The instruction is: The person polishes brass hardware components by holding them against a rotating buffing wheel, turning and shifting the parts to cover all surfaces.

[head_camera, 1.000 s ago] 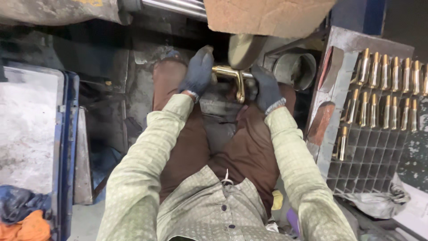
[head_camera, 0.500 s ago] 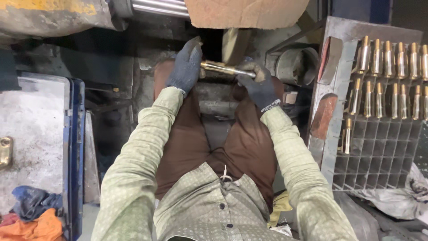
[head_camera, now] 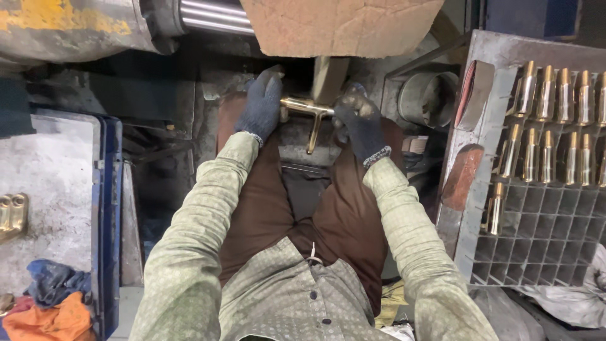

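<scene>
Being gripped at both ends, a T-shaped brass fitting (head_camera: 307,112) is being held just above the lap, close under a tan buffing wheel (head_camera: 329,77) that is partly hidden by a sheet of cardboard (head_camera: 341,25). The left hand (head_camera: 261,104), in a dark knitted glove, is being closed around the left end of the fitting's crossbar, while the right hand (head_camera: 358,120), gloved the same way, is being wrapped around the right end; the stem of the fitting is being pointed down toward the brown trousers (head_camera: 278,208). Whether the brass is being pressed against the wheel cannot be told. To the right, a grey gridded tray (head_camera: 536,246) is being kept well apart from the hands, with rows of upright brass pieces (head_camera: 555,95) being stored in its upper cells. At far left, two brass parts (head_camera: 12,215) are being left on a grey surface, near a heap of blue and orange rags (head_camera: 53,303).
</scene>
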